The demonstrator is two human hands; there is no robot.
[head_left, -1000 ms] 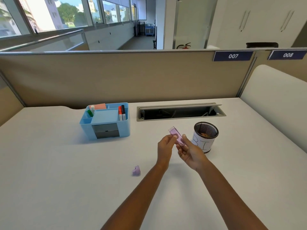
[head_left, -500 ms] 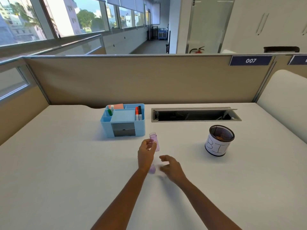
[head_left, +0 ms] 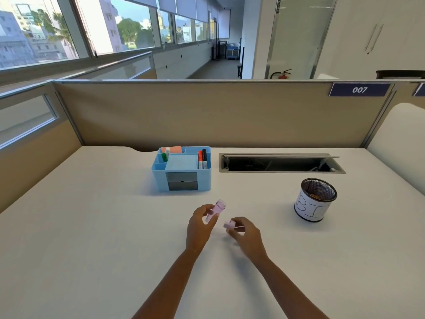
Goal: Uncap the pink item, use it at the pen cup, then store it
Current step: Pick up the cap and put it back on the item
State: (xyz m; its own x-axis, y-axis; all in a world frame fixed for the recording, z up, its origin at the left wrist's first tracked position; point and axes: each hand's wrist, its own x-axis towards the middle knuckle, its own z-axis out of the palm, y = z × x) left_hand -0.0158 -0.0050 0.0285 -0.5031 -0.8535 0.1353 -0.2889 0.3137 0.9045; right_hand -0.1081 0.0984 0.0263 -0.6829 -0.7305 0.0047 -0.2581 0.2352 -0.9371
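My left hand [head_left: 199, 226] holds the translucent pink item's body [head_left: 217, 209], tilted with its open end pointing up and away. Just to its right, my right hand [head_left: 245, 233] pinches the small pink cap [head_left: 229, 224] at its fingertips, a little apart from the body. Both hands hover over the white desk [head_left: 92, 238] near its middle. The black mesh pen cup [head_left: 315, 199], wrapped in a white label with dark letters, stands to the right, well apart from both hands.
A light blue desk organiser [head_left: 181, 169] with red and black markers, a green-capped item and sticky notes sits behind the hands. An open cable tray slot [head_left: 280, 163] lies at the back right. Beige partition walls bound the desk.
Both hands have moved away from the pen cup toward the desk's middle. My right hand let go of the pink body and picked the cap up off the desk.
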